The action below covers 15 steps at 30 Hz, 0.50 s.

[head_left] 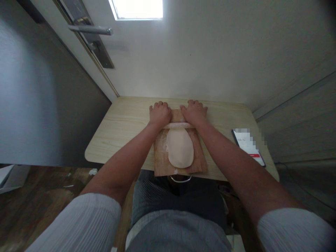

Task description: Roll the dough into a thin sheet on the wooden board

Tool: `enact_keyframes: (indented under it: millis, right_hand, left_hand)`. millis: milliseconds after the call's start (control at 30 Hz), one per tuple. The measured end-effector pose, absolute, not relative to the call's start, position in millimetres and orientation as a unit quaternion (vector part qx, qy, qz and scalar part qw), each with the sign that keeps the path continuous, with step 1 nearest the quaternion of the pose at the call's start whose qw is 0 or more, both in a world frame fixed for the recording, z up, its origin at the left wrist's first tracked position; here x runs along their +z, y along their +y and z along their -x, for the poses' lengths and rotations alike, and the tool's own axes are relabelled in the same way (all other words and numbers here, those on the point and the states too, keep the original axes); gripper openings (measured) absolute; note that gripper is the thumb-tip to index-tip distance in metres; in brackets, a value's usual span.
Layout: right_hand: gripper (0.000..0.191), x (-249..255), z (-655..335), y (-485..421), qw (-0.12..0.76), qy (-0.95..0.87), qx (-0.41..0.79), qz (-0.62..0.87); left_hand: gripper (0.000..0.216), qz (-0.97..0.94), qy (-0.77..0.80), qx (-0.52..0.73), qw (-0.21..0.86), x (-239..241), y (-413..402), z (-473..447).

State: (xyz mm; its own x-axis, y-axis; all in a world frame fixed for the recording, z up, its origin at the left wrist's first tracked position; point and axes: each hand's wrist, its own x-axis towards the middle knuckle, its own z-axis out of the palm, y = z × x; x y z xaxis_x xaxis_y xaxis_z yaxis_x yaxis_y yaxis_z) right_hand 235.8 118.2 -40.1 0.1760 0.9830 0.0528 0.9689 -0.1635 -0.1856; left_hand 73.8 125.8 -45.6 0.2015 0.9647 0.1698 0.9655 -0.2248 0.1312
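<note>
A pale wooden rolling pin [179, 125] lies crosswise at the far end of an oval sheet of dough [180, 148]. The dough is flat and smooth, spread on a wooden cutting board [160, 164]. My left hand [160, 113] rests palm down over the pin's left end, its fingers stretched forward past it. Over the right end lies my right hand [194, 112], also palm down, fingers forward and thumb pointing inward. Both palms hide the pin's ends. A metal handle [181, 180] of the board sticks out over the table's near edge.
The board sits on a light wood table [118, 129] set against a white door with a metal lever handle [91, 30]. A phone [248, 147] lies on the table at the right. Below, a wooden floor [49, 203] shows at the left.
</note>
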Motion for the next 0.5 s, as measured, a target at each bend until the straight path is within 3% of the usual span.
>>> enact_keyframes:
  millis: [500]
  right_hand:
    - [0.057,-41.1,-234.8,117.0,0.116,-0.644,0.005,0.756]
  left_hand:
    - [0.041,0.772,-0.626,-0.112,0.018,-44.9,127.6,-74.9]
